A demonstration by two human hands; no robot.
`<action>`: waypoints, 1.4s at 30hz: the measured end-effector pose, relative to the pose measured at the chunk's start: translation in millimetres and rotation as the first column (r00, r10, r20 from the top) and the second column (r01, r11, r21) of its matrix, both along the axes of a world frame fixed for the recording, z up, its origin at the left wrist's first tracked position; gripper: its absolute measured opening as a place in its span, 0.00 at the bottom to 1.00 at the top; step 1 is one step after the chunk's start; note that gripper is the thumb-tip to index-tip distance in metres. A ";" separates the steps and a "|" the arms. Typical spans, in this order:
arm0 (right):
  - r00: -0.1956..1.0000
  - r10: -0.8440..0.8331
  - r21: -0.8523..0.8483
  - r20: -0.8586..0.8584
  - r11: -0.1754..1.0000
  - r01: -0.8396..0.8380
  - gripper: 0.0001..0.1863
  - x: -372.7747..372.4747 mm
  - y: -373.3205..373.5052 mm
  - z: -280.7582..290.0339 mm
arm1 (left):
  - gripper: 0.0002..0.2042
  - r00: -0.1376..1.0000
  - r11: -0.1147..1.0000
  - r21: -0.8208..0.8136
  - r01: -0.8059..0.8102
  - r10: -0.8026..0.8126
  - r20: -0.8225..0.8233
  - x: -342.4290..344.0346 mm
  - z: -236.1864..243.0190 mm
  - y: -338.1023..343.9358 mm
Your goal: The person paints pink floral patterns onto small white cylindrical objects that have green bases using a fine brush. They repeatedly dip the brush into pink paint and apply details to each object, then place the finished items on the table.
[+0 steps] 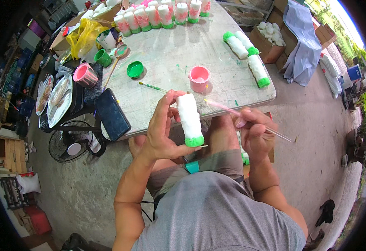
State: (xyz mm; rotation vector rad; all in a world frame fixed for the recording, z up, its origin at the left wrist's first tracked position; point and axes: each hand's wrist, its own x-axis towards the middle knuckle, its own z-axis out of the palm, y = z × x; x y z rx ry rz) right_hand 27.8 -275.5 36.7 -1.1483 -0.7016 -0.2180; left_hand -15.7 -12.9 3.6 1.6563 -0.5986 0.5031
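Note:
In my left hand is a bumpy white candle-like cylinder with a green-painted end. The fingers grip its upper side and the thumb presses under the green end. My right hand pinches a slim paintbrush with a pinkish, see-through handle. Its tip points left, a little apart from the cylinder. Just beyond it on the table stands a pink paint pot. A second brush, with a green end, lies near a green paint lid.
White cylinders with pink and green paint crowd the table's far end. Several white ones with green ends lie at the right. A phone rests at the left edge, near a pink-smeared pot and a green cup. A fan stands below.

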 end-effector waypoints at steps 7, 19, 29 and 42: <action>0.969 0.095 0.088 -0.227 0.993 -0.076 0.15 -10.1 9.9 -1.3 | 0.66 0.998 1.000 -0.024 0.014 -0.012 0.062 9.0 -8.9 -2.6; 0.996 -0.017 -0.125 -0.091 0.992 0.005 0.10 -2.3 34.8 1.1 | 0.65 0.997 0.998 0.002 -0.062 0.062 0.048 9.7 -14.2 -3.7; 0.994 -0.056 -0.194 -0.097 0.980 0.036 0.09 2.9 29.6 4.7 | 0.68 0.999 1.000 -0.020 0.012 -0.012 0.039 9.1 -14.0 -1.5; 0.950 0.112 -0.025 -0.291 0.992 -0.125 0.10 5.3 32.1 2.5 | 0.66 0.995 0.995 -0.078 0.057 -0.050 0.083 12.1 -10.2 -3.8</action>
